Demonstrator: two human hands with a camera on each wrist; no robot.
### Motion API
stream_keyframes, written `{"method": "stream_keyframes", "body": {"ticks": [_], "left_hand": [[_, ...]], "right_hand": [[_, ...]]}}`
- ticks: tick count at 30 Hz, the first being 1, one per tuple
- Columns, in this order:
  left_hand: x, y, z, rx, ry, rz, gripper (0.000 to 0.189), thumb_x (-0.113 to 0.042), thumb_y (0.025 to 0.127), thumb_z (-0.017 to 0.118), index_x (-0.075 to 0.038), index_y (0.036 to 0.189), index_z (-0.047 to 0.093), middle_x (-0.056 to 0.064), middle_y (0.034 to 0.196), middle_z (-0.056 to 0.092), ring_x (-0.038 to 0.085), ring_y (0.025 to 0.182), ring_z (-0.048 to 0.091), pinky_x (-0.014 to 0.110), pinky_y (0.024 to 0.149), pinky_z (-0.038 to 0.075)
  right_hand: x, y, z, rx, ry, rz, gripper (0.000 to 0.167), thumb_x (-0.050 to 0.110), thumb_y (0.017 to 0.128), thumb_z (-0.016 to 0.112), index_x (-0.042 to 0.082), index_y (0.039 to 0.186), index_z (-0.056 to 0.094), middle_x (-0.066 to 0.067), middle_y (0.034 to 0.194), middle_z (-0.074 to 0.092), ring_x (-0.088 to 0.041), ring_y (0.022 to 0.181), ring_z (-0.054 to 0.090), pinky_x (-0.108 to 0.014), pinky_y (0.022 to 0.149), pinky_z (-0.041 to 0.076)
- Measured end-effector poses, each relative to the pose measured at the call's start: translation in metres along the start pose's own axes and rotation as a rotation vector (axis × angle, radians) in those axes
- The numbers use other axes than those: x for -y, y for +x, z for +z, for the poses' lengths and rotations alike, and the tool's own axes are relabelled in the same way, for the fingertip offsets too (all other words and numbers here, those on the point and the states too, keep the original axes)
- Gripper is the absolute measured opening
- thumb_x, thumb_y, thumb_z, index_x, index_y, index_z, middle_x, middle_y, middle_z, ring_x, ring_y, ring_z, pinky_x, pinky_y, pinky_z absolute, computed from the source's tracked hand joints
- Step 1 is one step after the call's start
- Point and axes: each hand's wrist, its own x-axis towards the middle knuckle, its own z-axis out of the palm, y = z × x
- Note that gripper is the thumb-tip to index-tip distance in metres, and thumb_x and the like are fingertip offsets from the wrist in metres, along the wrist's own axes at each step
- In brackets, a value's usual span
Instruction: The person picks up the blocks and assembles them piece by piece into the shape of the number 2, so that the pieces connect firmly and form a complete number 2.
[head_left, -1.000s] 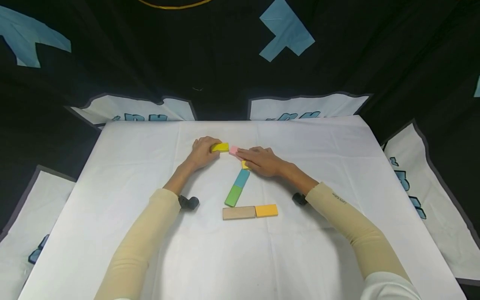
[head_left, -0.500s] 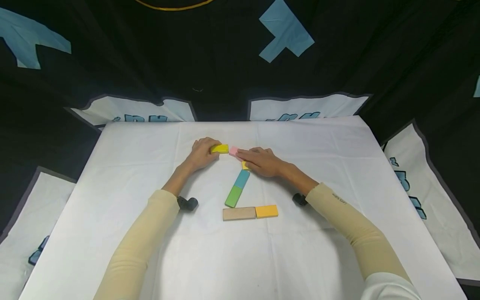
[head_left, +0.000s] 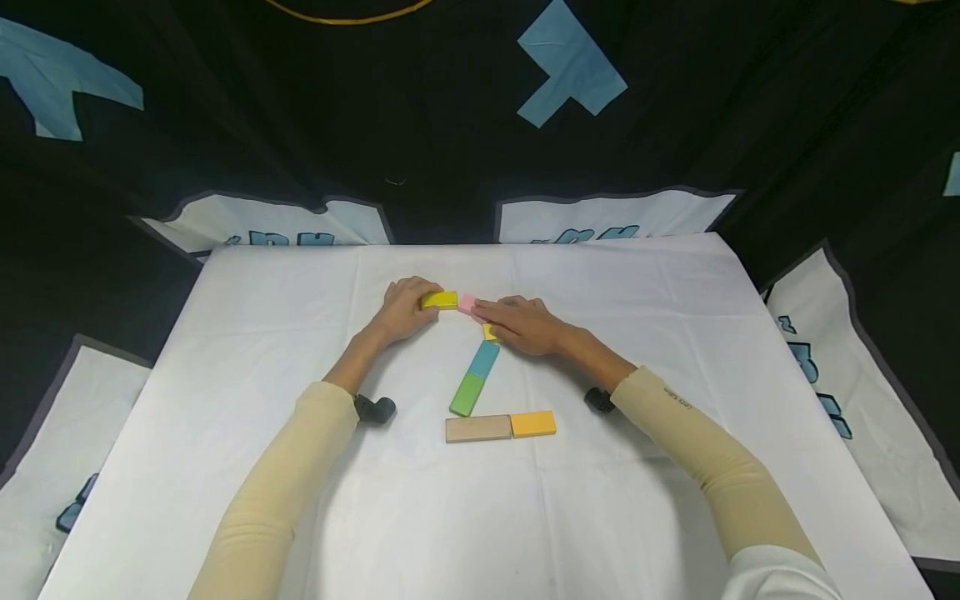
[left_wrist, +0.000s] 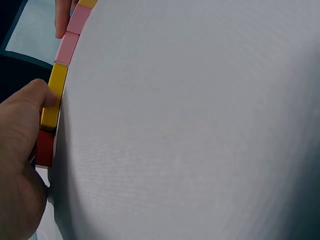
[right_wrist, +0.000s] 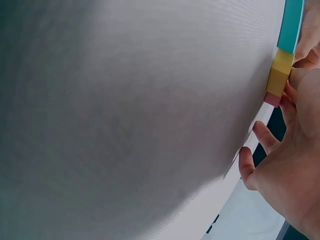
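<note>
My left hand [head_left: 406, 307] holds a yellow block [head_left: 441, 300] at the far end of a curved row, thumb on its near side. In the left wrist view a red block [left_wrist: 45, 148] sits at the yellow block's other end, partly behind the hand; the head view hides it. Two pink blocks [left_wrist: 67, 48] follow the yellow one. My right hand [head_left: 527, 325] rests its extended fingers over the pink blocks and beside an orange-yellow block [head_left: 490, 332]. From there a teal block [head_left: 483, 359] and a green block [head_left: 467, 393] slant down toward the near side.
A plain wooden block [head_left: 477, 428] and an orange block [head_left: 533, 423] lie end to end below the green one. All of them lie on a table with a white cloth [head_left: 637, 517]. Black curtains [head_left: 450, 125] with blue patches hang behind the table.
Both hands keep their places on the blocks, and the row looks the same. Only a slight downward shift of the whole head view shows.
</note>
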Motion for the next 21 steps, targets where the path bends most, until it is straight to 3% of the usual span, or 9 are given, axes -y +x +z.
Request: {"method": "stream_keyframes", "body": {"ticks": [21], "left_hand": [[0.0003, 0.0009, 0.0016, 0.001, -0.005, -0.005, 0.041, -0.013, 0.093, 0.064, -0.006, 0.133, 0.062, 0.014, 0.135, 0.057, 0.033, 0.134, 0.040, 0.056, 0.116, 0.011]], "right_hand": [[0.0024, -0.0028, -0.0030, 0.004, 0.017, -0.016, 0.054, 0.035, 0.108, 0.040, 0.031, 0.159, 0.025, 0.010, 0.163, 0.023, -0.027, 0.140, 0.032, -0.052, 0.102, 0.029]]}}
